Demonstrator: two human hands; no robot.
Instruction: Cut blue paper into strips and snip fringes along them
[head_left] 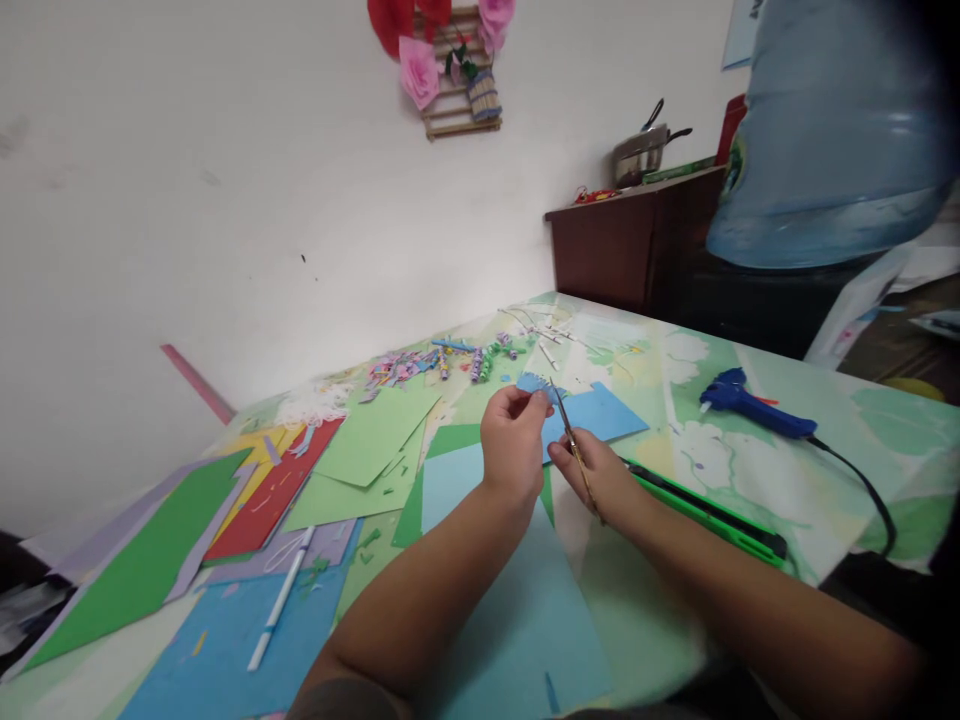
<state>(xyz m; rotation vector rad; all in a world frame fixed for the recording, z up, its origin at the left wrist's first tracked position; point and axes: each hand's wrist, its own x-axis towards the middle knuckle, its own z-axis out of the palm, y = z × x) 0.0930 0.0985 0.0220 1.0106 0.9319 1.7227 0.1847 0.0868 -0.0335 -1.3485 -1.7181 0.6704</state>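
Note:
Between the fingertips of my left hand (pixel 515 435) is a small piece of blue paper (pixel 538 384) with a fringed upper edge. My right hand (pixel 596 472) is closed around a pair of scissors (pixel 571 437), whose blades point up and away beside the fringed piece. Whether the blades touch the paper I cannot tell. Under and behind my hands lies a blue sheet (pixel 611 412). A light blue sheet (pixel 517 600) stretches out below my forearms. Part of the scissors' handles is hidden in my right hand.
A blue glue gun (pixel 757 404) with a cord lies at the right, near a green paper trimmer (pixel 712 515). Coloured sheets (pixel 150 555) and a white stick (pixel 281 600) cover the left. Paper scraps (pixel 401 369) and rolled paper pieces (pixel 478 364) lie toward the wall.

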